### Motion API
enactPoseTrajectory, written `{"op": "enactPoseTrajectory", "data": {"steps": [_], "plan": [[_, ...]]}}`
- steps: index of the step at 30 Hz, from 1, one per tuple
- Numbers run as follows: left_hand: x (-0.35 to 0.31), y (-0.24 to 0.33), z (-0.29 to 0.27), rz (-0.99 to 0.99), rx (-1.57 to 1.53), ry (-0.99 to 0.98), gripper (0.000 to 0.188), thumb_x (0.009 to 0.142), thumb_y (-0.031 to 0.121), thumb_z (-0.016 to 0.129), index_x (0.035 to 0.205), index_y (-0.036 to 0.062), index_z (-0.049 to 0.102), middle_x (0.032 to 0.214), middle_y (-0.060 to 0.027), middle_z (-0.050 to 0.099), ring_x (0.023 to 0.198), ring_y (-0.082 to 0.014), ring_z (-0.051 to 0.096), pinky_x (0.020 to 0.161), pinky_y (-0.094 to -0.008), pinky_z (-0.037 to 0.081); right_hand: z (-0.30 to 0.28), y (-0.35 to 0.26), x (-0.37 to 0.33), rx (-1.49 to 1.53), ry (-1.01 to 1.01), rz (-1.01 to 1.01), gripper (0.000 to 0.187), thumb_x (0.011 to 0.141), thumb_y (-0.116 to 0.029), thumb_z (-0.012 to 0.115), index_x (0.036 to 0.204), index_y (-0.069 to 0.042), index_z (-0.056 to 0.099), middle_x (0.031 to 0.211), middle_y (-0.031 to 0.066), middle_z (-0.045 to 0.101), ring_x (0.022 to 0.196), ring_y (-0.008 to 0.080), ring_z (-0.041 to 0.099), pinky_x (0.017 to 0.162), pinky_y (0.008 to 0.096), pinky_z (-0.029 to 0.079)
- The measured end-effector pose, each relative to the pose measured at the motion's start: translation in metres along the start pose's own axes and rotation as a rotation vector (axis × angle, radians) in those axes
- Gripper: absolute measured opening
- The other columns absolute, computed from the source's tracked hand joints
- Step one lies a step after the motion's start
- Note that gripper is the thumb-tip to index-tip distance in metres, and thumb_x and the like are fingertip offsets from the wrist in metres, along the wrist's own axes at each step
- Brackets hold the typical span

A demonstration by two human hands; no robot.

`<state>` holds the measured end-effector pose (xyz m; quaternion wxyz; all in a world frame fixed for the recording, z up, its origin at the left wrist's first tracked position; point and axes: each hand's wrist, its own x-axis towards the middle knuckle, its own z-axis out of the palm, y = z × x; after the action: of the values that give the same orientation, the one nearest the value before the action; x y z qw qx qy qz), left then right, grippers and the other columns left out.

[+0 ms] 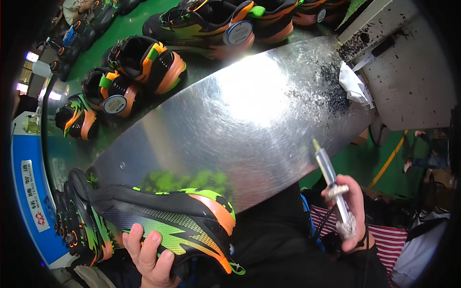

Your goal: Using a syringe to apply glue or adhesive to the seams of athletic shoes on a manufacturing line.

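Shoe (192,225) in the left hand (151,261), syringe (326,165) in the right hand (354,206), both at the plate (182,139)'s near side.
Left fingers are bent and slightly spread, gripping the shoe by its patterned side; its sole edge faces the plate, though whether they touch I cannot tell. Right fingers curl closed around the syringe, tip toward the plate. Black crumbs (332,91) and a white cloth (353,85) lie at the plate's right end; other shoes (144,65) stand beyond its far edge.
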<state>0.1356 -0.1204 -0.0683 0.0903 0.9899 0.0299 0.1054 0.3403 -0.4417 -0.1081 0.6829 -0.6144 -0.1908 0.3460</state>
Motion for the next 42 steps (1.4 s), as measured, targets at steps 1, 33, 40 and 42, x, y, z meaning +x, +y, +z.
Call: {"op": "enactPoseTrajectory", "data": {"steps": [1,33,40,42], "plan": [[-0.003,0.001,-0.003,-0.006,0.004,-0.001,0.042,0.090,0.033,0.051,0.123,0.0147,0.033,0.127,-0.0164,0.046,0.119,-0.0445,0.043,0.102,-0.0578,0.026,0.002,0.002,0.002,0.099,-0.075,-0.044,0.122,0.050,-0.051,0.086,0.136,0.005,0.021,0.119,0.0133,0.042,0.112,0.0209,0.045,0.098,0.0320,0.032],[-0.010,-0.005,-0.005,0.098,-0.144,0.074,0.028,0.089,0.019,0.052,0.116,0.0154,0.044,0.116,-0.0170,0.053,0.111,-0.0414,0.047,0.092,-0.0519,0.032,0.063,-0.014,0.053,0.346,-0.678,-0.083,0.094,0.073,-0.076,0.048,0.128,-0.001,0.043,0.112,0.0178,0.053,0.089,0.0266,0.049,0.077,0.0352,0.035],[-0.011,-0.005,-0.005,0.104,-0.124,0.115,0.031,0.090,0.027,0.052,0.118,0.0151,0.045,0.116,-0.0176,0.053,0.110,-0.0412,0.048,0.092,-0.0519,0.034,0.059,-0.022,0.043,0.276,-0.646,-0.106,0.093,0.070,-0.075,0.052,0.126,-0.001,0.046,0.110,0.0181,0.054,0.089,0.0266,0.050,0.075,0.0352,0.036],[-0.010,-0.004,-0.005,0.109,-0.120,0.118,0.032,0.090,0.028,0.052,0.119,0.0150,0.045,0.116,-0.0180,0.053,0.110,-0.0415,0.048,0.092,-0.0521,0.034,0.061,-0.024,0.049,0.240,-0.688,-0.213,0.099,0.059,-0.074,0.064,0.121,0.001,0.047,0.097,0.0079,0.063,0.080,0.0229,0.054,0.070,0.0351,0.038]]}}
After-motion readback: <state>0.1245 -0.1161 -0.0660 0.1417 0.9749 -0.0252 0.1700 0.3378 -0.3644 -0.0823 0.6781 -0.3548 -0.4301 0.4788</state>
